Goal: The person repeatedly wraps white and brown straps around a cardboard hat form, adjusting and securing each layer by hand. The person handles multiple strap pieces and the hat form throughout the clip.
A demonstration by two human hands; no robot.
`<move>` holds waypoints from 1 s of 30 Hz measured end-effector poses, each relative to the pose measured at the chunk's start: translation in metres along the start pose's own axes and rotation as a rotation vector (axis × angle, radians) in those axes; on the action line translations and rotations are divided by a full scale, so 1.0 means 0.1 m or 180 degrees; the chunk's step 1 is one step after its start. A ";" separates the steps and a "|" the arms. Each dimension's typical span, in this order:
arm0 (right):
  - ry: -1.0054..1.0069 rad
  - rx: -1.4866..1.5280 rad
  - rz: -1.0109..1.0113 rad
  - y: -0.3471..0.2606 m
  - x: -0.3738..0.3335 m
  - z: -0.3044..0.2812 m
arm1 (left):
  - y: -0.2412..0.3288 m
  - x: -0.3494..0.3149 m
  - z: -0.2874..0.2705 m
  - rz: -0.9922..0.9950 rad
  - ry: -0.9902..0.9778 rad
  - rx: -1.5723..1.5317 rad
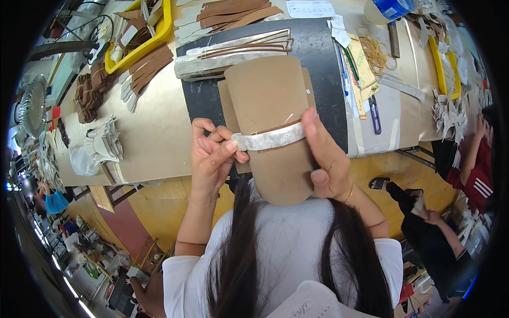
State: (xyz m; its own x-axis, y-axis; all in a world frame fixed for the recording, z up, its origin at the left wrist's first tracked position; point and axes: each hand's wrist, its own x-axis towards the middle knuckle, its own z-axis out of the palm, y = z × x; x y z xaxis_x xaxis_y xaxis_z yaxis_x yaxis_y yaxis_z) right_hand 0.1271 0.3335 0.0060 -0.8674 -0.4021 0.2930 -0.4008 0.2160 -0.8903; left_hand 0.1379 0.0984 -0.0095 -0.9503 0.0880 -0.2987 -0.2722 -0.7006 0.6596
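- Behind our hands we see a long worktable (159, 132) with a dark mat (318, 63) on it, in a busy workshop.
- We hold a tan leather piece (270, 106) upright over the mat's near edge.
- Our left hand (212, 153) pinches the end of a silvery strip (270, 139) lying across the piece.
- Our right hand (328, 159) grips the piece's right side, thumb pressed on its lower part.
- Beyond the piece, more silvery and brown strips (233, 50) lie on the mat.
- Left of the mat sits a yellow tray (159, 32).
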 end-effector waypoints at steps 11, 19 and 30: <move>0.0106 0.1122 0.1657 0.07 -0.07 -0.03 | -0.01 0.01 0.00 0.0026 -0.0042 0.0092; -0.0003 0.2949 0.2134 -0.01 0.23 -0.74 | 0.16 -0.07 0.04 0.0343 -0.0139 0.0560; 0.0600 -0.0052 -0.0763 -0.58 0.42 -0.87 | 0.94 -0.14 0.52 0.2531 -0.1180 0.3441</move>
State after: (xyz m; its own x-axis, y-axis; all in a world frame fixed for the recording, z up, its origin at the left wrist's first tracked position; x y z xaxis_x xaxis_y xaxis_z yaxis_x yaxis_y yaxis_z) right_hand 0.0880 0.3817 0.1005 -0.7863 -0.2716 0.5549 -0.6041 0.1499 -0.7827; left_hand 0.1183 0.0683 0.0926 -0.8415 0.2284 0.4896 0.5348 0.2228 0.8151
